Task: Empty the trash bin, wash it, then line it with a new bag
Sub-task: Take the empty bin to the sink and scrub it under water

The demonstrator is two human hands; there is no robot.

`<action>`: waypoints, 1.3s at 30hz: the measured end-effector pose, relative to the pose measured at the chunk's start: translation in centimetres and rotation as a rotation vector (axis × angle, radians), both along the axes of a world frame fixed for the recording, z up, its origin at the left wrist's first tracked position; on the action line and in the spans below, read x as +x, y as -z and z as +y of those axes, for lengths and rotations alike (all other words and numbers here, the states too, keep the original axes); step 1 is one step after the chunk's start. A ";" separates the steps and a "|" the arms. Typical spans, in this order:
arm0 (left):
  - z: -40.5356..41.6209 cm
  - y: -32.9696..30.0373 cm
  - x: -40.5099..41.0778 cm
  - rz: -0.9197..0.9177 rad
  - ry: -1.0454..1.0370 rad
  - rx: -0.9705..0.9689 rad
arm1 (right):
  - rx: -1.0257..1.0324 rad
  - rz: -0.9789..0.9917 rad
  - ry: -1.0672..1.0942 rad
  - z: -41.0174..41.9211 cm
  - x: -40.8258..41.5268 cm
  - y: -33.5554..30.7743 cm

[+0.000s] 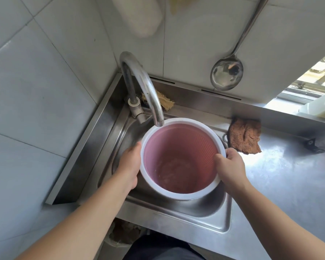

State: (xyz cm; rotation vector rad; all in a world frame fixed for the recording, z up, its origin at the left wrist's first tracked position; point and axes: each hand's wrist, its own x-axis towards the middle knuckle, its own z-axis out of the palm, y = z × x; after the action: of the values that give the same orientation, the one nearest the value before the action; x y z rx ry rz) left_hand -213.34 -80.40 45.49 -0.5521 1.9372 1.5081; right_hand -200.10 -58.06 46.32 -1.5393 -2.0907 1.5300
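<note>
Bin (178, 166): empty, upright in sink (204, 212), rim under tap (144, 87). Left hand (130, 166) cups outer wall; right hand (229, 167) clamps rim, thumb inside. Step: washing. Next, likely: swirl, tip water out.

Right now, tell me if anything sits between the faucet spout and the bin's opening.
Nothing visible does. The faucet spout hangs directly over the far rim of the pink trash bin, which the left hand and right hand hold over the sink.

Pink ribbed trash bin (178, 166) with white rim, brown cloth (245, 136), silver sink (210, 212), steel ladle (226, 74)
</note>
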 end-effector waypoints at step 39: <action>0.4 -0.4 0.0 0.023 -0.048 0.084 | 0.033 0.118 -0.014 1.7 -2.7 -1.2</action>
State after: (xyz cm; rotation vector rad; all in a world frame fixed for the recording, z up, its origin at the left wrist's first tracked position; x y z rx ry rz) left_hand -213.31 -79.99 45.89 -0.5498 1.8804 1.6247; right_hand -202.77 -56.37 47.53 -1.3902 -2.0553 1.5430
